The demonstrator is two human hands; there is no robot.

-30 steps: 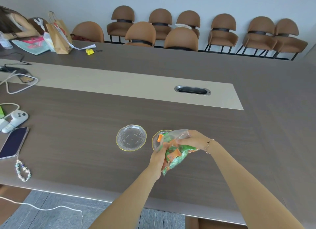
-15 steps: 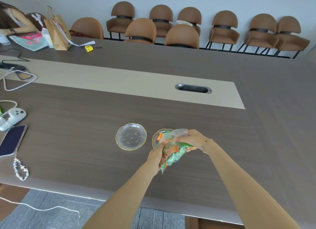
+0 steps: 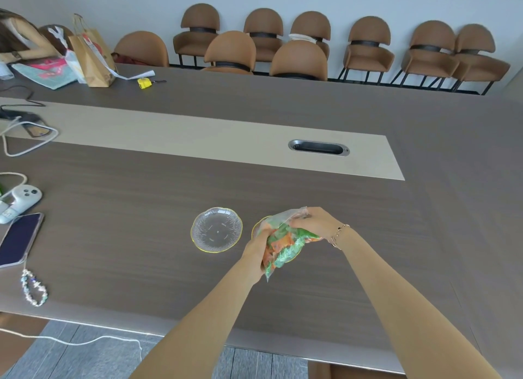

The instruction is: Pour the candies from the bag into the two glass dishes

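I grip the crinkly clear bag (image 3: 283,241) of orange and green candies in my left hand (image 3: 256,248) and right hand (image 3: 314,223), above the right glass dish (image 3: 256,228); the ribbed left dish (image 3: 216,229) lies bare on the brown wood-grain table (image 3: 113,237), tan round-backed chairs (image 3: 300,57) behind

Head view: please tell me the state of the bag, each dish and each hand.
candy bag: held over right dish, full
left dish: empty, on table
right dish: mostly hidden behind bag
left hand: gripping bag
right hand: gripping bag top
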